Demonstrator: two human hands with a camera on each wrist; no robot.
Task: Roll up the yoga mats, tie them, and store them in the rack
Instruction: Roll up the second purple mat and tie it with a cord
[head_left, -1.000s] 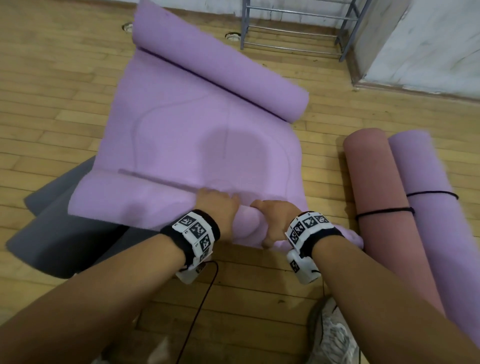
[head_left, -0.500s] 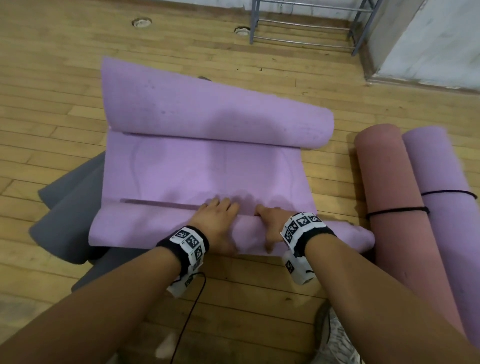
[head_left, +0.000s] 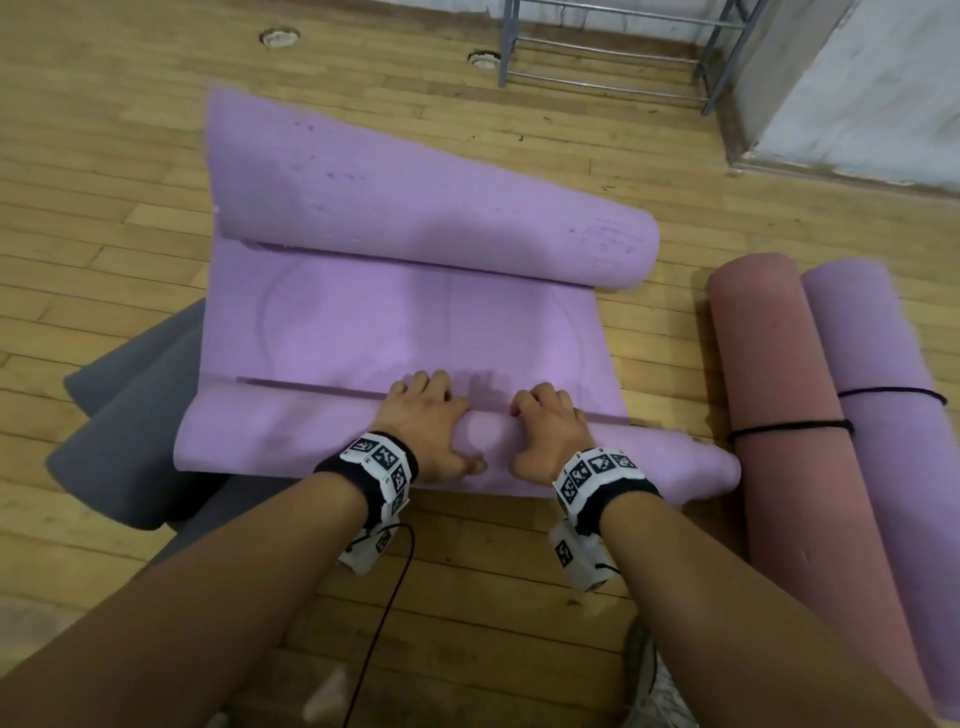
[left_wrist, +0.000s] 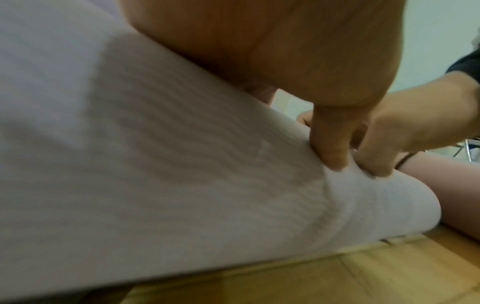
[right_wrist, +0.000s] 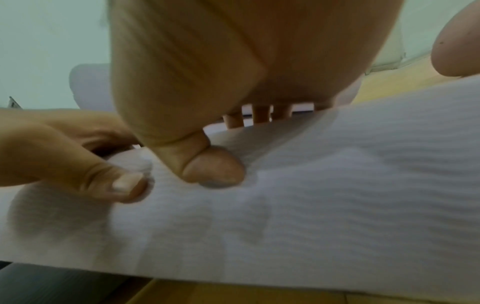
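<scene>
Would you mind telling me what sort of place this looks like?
Probably a yoga or exercise studio: a wooden strip floor, several yoga mats, among them a tied pink roll, and a metal rack by the wall.

Ahead of both hands there's a flat stretch of lilac mat (head_left: 405, 322), but the far end has curled into a fat roll (head_left: 431, 208) that blocks the way forward. On the right, a pink roll (head_left: 779, 405) and a purple roll (head_left: 893, 415) lie side by side, just beside the mat's end. A grey mat (head_left: 130, 415) sticks out on the left. Bare floor (head_left: 104, 182) is open far left, and the rack (head_left: 613, 57) stands beyond.
</scene>
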